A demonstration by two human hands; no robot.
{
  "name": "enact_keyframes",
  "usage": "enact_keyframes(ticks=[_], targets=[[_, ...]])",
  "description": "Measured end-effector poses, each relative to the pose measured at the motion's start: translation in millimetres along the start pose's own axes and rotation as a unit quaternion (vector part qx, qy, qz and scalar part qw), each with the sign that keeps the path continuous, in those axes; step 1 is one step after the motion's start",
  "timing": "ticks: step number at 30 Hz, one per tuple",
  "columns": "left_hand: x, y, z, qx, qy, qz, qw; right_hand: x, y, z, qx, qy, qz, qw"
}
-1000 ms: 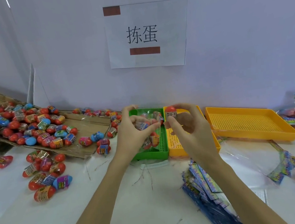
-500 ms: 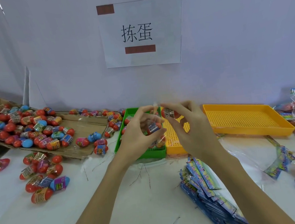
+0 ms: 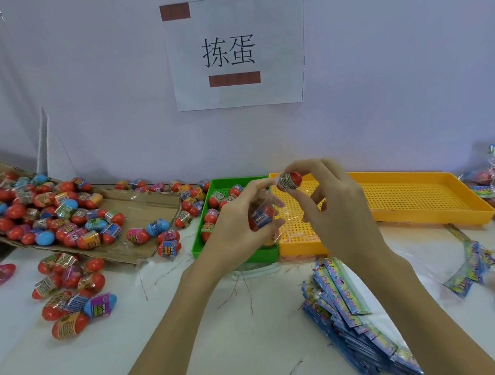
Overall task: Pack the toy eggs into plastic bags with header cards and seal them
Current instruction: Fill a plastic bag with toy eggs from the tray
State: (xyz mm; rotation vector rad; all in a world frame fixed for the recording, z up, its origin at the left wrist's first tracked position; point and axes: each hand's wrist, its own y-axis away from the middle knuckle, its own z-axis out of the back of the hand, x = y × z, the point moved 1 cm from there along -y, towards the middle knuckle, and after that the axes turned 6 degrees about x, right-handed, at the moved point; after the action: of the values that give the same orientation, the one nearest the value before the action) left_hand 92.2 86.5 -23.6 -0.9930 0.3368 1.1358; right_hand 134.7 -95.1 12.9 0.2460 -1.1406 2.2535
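Holding eggs over the trays

Gripping a clear plastic bag (image 3: 270, 215) with a red toy egg (image 3: 260, 217) inside, the left hand (image 3: 238, 222) curled round it above the green perforated plastic tray (image 3: 198, 240). Right hand (image 3: 333, 208) pinched a second red wrapped toy egg (image 3: 289, 180) at the fingertips, at 1 o'clock from the bag, just beside its mouth. Loose heap of red and blue toy eggs (image 3: 43, 212) lay on flattened brown cardboard (image 3: 145, 206) at 9 o'clock. Stack of blue printed header cards (image 3: 348, 306) sat at 5 o'clock. Yellow perforated plastic tray (image 3: 412, 195) at 3 o'clock.
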Motion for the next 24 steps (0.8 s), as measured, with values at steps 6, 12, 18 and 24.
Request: enact_keyframes(ticks=[6, 12, 18, 24], targets=[[1, 2, 6, -0.002, 0.019, 0.015, 1.0, -3, -2, 7, 0.045, 0.046, 0.03, 0.997], [0, 3, 8, 0.016, 0.032, 0.027, 0.999, -12, -1, 10, 0.128, -0.001, 0.029, 0.991], [-3, 3, 8, 0.026, 0.03, 0.024, 0.999, -21, -1, 10, 0.165, -0.07, -0.027, 0.983], [-6, 4, 8, 0.017, 0.037, 0.027, 0.999, -21, 0, 10, 0.165, -0.065, -0.026, 0.984]])
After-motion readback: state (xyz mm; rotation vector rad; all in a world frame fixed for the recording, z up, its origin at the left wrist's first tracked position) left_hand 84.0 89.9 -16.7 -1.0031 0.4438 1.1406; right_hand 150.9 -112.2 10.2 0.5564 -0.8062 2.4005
